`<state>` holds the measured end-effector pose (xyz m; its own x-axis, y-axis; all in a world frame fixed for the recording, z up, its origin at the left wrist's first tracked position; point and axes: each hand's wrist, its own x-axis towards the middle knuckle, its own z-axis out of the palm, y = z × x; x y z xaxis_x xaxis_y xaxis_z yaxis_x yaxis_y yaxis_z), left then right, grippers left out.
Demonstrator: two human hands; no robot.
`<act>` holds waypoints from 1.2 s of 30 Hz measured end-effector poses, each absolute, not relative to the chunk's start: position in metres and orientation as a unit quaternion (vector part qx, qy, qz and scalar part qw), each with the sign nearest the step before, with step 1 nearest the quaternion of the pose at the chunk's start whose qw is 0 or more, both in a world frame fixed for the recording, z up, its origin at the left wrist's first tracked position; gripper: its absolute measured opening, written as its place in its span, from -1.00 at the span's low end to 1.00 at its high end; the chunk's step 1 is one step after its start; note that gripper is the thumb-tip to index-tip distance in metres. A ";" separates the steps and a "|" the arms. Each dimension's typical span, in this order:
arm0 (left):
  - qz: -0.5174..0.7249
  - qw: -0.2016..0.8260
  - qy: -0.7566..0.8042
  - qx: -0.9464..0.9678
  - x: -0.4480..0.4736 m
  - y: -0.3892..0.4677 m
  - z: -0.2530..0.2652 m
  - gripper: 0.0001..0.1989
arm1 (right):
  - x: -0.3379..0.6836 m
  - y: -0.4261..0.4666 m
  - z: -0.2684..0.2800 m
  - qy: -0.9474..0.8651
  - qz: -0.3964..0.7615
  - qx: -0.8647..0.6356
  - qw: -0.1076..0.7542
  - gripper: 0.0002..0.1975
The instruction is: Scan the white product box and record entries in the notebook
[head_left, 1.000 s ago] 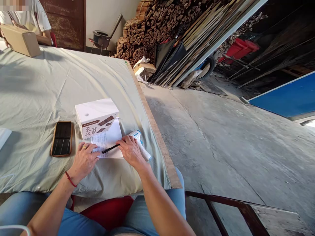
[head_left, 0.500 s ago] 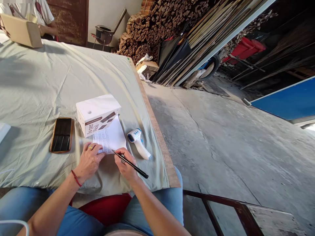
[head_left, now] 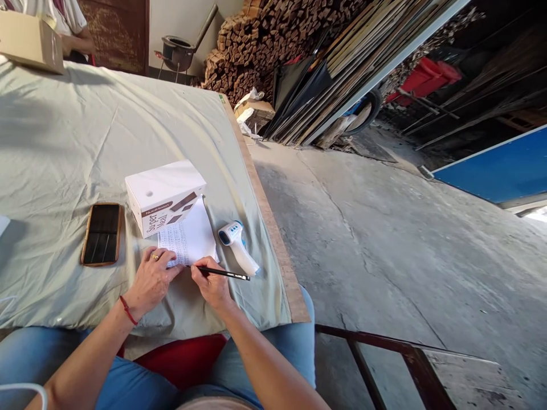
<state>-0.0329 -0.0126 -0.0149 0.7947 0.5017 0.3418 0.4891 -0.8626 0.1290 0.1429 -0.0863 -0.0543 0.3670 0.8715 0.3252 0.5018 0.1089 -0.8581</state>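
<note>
A sheet of paper (head_left: 196, 230) with dense handwriting on its left side lies on the cloth, its far part under a white box (head_left: 166, 193) printed with brown lettering. My left hand (head_left: 156, 279), wearing a ring and a red wrist cord, rests its fingers on the near left edge of the paper; it grips nothing. In my right hand (head_left: 211, 285) is a black pen (head_left: 226, 273), its tip at the paper's near edge and its back end slanting right. A white and blue infrared thermometer (head_left: 238, 247) lies just right of the paper.
A phone (head_left: 101, 233) in a brown case lies left of the box. The table's wooden edge (head_left: 273, 245) runs along the right, above a concrete floor (head_left: 350, 228). Across the table (head_left: 77, 131), a person holds a cardboard box (head_left: 32, 42). Stacked firewood (head_left: 243, 51) stands behind.
The pen has tipped from a steep slant to nearly level, its back end swinging up. My right hand has turned slightly. The whole view has shifted a little.
</note>
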 end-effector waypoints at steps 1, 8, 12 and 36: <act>0.185 0.018 0.261 0.947 -0.033 -0.012 -0.015 -0.68 | 0.143 -0.086 -0.054 -0.537 0.177 -0.644 0.515 -0.87; 0.182 0.022 0.258 0.949 -0.033 -0.012 -0.014 -0.72 | 0.142 -0.086 -0.055 -0.547 0.165 -0.651 0.500 -0.84; 0.180 0.024 0.259 0.949 -0.033 -0.012 -0.015 -0.71 | 0.142 -0.087 -0.057 -0.546 0.163 -0.652 0.500 -0.84; 0.165 0.021 0.264 0.950 -0.034 -0.012 -0.017 -0.66 | 0.143 -0.087 -0.057 -0.544 0.153 -0.651 0.508 -0.87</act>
